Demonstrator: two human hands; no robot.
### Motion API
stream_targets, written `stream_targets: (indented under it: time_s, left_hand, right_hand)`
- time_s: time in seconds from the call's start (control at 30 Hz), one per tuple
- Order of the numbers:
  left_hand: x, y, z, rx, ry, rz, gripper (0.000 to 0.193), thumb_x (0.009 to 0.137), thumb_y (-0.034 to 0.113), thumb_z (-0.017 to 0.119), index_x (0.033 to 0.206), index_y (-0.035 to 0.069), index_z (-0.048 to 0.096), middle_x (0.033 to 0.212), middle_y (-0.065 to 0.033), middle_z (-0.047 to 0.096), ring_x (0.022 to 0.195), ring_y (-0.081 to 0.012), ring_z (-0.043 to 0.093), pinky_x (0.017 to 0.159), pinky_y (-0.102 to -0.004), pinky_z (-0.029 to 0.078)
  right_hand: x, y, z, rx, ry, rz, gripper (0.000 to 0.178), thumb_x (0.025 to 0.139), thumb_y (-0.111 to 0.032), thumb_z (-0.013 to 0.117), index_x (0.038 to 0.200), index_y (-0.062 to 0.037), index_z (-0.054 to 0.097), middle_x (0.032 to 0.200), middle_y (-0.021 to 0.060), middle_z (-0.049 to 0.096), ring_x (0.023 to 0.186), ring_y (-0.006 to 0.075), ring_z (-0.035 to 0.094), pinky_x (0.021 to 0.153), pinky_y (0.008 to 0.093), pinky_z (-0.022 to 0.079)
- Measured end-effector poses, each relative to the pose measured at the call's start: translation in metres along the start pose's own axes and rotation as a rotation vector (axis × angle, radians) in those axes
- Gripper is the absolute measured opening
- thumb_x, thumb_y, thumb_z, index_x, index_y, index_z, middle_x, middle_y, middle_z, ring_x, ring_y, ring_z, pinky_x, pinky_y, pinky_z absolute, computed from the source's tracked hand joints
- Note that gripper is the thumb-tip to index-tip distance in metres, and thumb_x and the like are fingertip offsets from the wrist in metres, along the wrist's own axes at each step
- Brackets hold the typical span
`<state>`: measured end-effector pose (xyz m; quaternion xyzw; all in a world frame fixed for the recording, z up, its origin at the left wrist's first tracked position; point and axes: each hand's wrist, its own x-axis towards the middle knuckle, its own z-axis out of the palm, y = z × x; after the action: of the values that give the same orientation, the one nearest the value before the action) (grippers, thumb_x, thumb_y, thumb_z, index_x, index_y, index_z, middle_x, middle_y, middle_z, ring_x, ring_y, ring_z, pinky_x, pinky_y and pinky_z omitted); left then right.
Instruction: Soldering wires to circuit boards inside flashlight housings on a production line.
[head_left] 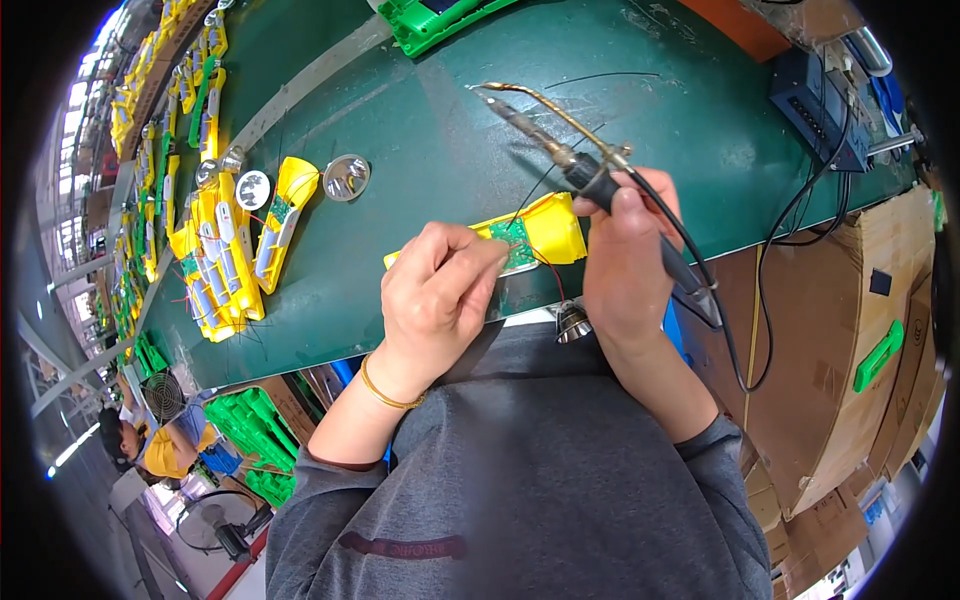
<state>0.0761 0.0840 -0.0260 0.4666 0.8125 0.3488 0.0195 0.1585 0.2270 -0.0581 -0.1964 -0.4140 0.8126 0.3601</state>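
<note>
**A:** ok so what's being worked on, and where's it sitting?

**B:** A yellow shell (562,228) with a green circuit board (518,238) set into it, laid on the dark green counter (420,130) close to its near edge. Everything below gets placed off that shell, easier that way. Red wire is run from the board to a small silver reflector (572,322), seen just on the near side of the shell.

**A:** and the hands?

**B:** The left hand (437,285) is placed over the left part of the shell, thumb and finger pinched together right at the board. Whether a wire is caught in that pinch can't be told tbh. Just right of the shell, a soldering iron (597,185) is gripped by the right hand (630,265). A thin brass tube (578,127) is fixed alongside it, and the tip is pointed out past the far side of the shell, well apart from the board.

**A:** what else is around?

**B:** Left of the shell, a bunch of yellow shells with cells (215,265) is heaped up, and a loose reflector (346,177) is left between heap and shell, a bit farther back. Well beyond the shell, a green case (440,25) can be seen, and a blue box (815,110) is parked far off to its right. Cardboard boxes (800,350) are stacked right of the shell, off the counter.
</note>
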Motion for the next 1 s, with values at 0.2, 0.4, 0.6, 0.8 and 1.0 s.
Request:
stream_targets:
  time_s: [0.2,0.4,0.6,0.8,1.0]
  left_hand:
    - [0.006,0.002,-0.004,-0.051,-0.005,-0.062,0.014,0.07,-0.002,0.072,0.082,0.004,0.067,0.079,-0.0065,0.058,0.062,-0.0193,0.059,0.055,-0.0298,0.047]
    - [0.006,0.004,-0.007,-0.073,-0.074,-0.175,0.01,0.072,-0.004,0.071,0.079,-0.002,0.064,0.091,-0.0081,0.059,0.064,-0.012,0.058,0.055,-0.0229,0.049]
    - [0.007,0.003,-0.005,-0.06,-0.069,-0.169,0.009,0.071,-0.004,0.07,0.077,-0.001,0.062,0.09,-0.007,0.06,0.059,-0.0096,0.056,0.053,-0.0223,0.048]
    - [0.008,0.003,-0.003,-0.063,-0.059,-0.169,0.01,0.069,-0.004,0.069,0.075,0.0,0.062,0.087,-0.0052,0.06,0.057,-0.0087,0.054,0.051,-0.0221,0.046]
    - [0.008,0.004,-0.002,-0.045,-0.036,-0.153,0.01,0.069,-0.004,0.069,0.075,0.0,0.062,0.084,-0.0056,0.059,0.057,-0.0097,0.053,0.051,-0.0226,0.045]
  right_hand:
    - [-0.012,-0.043,-0.028,-0.031,0.097,-0.007,0.021,0.087,-0.013,0.058,0.1,-0.0007,0.049,0.085,0.0118,0.062,0.068,0.0119,0.059,0.059,0.0228,0.047]
    - [-0.033,-0.066,-0.054,-0.321,-0.059,0.132,0.025,0.083,-0.016,0.063,0.096,0.0003,0.049,0.082,0.0108,0.061,0.068,0.0102,0.057,0.062,0.022,0.046]
    - [-0.048,-0.058,-0.067,-0.711,-0.174,0.108,0.03,0.08,-0.02,0.067,0.093,0.0,0.049,0.075,0.0081,0.059,0.058,0.0089,0.053,0.054,0.0209,0.043]
    - [-0.045,-0.064,-0.052,-0.728,-0.235,0.131,0.025,0.078,-0.017,0.068,0.089,-0.0006,0.054,0.077,0.0043,0.059,0.069,0.008,0.052,0.065,0.0222,0.043]
    - [-0.042,-0.066,-0.049,-0.805,-0.236,0.111,0.022,0.075,-0.016,0.07,0.086,-0.0019,0.057,0.077,0.0021,0.058,0.068,0.0072,0.049,0.064,0.0216,0.041]
